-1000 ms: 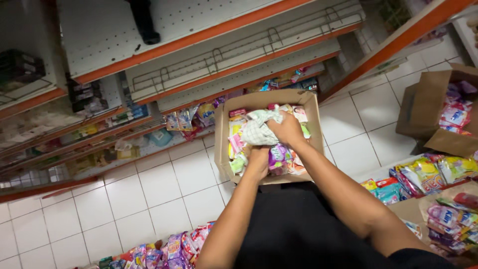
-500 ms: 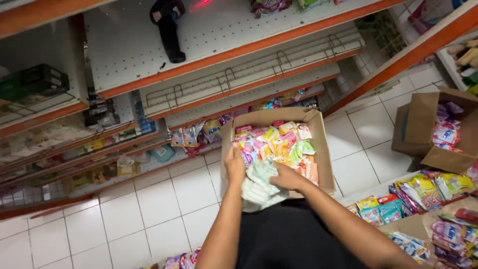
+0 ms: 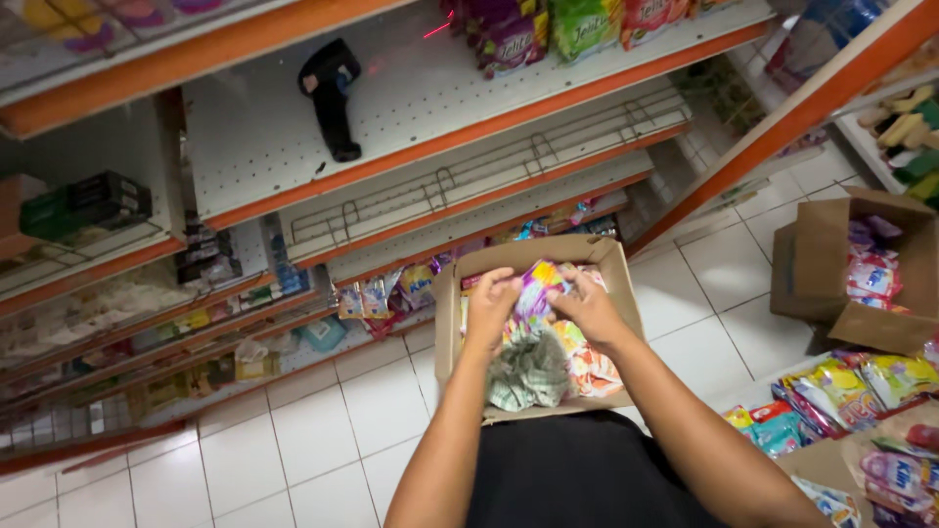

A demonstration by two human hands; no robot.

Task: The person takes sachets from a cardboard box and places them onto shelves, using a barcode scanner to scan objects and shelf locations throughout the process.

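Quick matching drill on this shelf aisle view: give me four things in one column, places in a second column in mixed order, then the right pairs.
Things:
1. black handheld scanner
2. checked cloth
3. purple packet
4. second open carton

Places:
A. between left hand and right hand
B. on the floor at far right
C. on the white perforated shelf
D. at the near end of the cardboard box

Pairs: 1-C, 2-D, 3-A, 4-B

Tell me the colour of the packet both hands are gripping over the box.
Mostly purple with yellow, seen in the head view: the packet sits between the left hand and right hand.
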